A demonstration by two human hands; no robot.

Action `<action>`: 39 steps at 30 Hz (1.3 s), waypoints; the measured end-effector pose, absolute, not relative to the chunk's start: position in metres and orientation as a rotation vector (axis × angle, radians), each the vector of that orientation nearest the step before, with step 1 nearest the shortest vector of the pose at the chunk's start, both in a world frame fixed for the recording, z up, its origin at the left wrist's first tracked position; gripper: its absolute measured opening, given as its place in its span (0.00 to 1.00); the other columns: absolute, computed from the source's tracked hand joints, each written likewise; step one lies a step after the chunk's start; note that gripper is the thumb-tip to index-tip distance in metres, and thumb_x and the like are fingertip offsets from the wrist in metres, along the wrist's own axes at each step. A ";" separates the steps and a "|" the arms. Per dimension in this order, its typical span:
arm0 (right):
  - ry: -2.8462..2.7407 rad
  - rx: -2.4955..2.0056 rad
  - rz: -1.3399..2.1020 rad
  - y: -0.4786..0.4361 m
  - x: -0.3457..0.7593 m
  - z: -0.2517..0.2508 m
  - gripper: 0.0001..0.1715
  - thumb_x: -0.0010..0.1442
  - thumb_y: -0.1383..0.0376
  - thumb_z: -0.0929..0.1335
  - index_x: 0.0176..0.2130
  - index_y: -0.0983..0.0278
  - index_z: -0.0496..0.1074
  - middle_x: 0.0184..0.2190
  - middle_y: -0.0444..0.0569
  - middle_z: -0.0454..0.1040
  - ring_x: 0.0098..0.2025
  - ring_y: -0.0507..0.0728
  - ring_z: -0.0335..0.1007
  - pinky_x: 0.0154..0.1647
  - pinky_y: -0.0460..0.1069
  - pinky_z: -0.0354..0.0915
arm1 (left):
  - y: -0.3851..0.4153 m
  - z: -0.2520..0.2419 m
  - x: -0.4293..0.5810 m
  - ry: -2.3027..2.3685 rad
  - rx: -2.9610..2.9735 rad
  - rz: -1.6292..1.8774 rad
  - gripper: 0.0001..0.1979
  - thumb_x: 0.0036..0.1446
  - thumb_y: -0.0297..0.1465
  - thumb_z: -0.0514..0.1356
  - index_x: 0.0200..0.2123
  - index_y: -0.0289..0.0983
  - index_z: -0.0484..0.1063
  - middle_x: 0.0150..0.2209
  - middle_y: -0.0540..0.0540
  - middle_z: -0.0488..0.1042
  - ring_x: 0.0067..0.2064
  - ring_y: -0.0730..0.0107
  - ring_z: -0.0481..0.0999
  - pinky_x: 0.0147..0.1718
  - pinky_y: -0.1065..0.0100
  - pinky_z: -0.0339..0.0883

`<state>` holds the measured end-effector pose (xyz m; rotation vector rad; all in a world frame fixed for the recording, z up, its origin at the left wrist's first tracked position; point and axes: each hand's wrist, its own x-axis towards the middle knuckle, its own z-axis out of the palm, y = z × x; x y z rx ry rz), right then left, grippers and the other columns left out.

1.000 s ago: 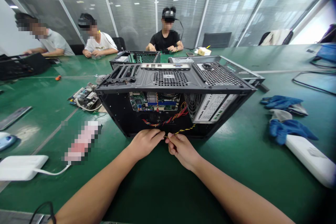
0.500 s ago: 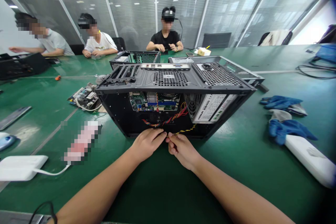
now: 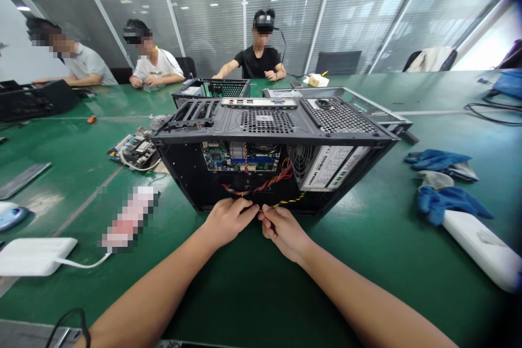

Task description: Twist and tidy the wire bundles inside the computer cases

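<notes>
Before me a black computer case (image 3: 265, 137) stands open-sided toward me. A thin yellow-and-black twisted cable (image 3: 290, 202) runs from its lower right interior to my fingertips at the near edge. My right hand (image 3: 286, 230) pinches this cable between thumb and fingers. Close against it, my left hand (image 3: 229, 222) has its fingertips closed at the cable's end; the tip itself is mostly hidden. Inside the case are a green motherboard (image 3: 261, 165), a bundle of red and multicoloured wires (image 3: 273, 180), and a power supply (image 3: 332, 167) with a fan and white label.
Blue-and-grey gloves (image 3: 452, 201) and a white power bank (image 3: 481, 247) lie at right. A loose circuit board (image 3: 136, 149), blurred-out phone (image 3: 130, 217) and white cabled box (image 3: 36, 255) are at left. Other case parts (image 3: 362, 100) stand behind. Three people sit across the green table (image 3: 432, 111).
My hands keep their pinch at the cable, nearly still. Across the table, the person in black has stretched an arm out to the left side of my view.
</notes>
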<state>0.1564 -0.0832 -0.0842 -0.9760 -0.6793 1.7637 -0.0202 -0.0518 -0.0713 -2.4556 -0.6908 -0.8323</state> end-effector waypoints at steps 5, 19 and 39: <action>-0.697 -0.990 1.750 -0.083 0.156 -0.084 0.25 0.46 0.49 0.75 0.23 0.67 0.68 0.16 0.39 0.59 0.17 0.46 0.51 0.21 0.47 0.45 | -0.054 -0.062 -0.020 -0.708 -2.490 -0.766 0.08 0.63 0.26 0.55 0.39 0.34 0.74 0.29 0.47 0.75 0.28 0.71 0.74 0.29 0.68 0.69; -0.857 -1.136 1.697 -0.084 0.157 -0.085 0.27 0.52 0.46 0.71 0.24 0.67 0.67 0.14 0.38 0.58 0.14 0.45 0.51 0.19 0.45 0.43 | -0.056 -0.069 -0.025 -0.701 -2.512 -0.802 0.07 0.62 0.25 0.55 0.39 0.35 0.74 0.37 0.47 0.79 0.33 0.70 0.78 0.32 0.67 0.70; -0.888 -1.167 1.695 -0.082 0.158 -0.088 0.27 0.51 0.46 0.71 0.24 0.68 0.68 0.14 0.38 0.59 0.15 0.45 0.52 0.19 0.45 0.43 | -0.053 -0.075 -0.025 -0.760 -2.582 -0.756 0.10 0.64 0.26 0.52 0.41 0.35 0.73 0.38 0.45 0.78 0.34 0.68 0.78 0.32 0.67 0.72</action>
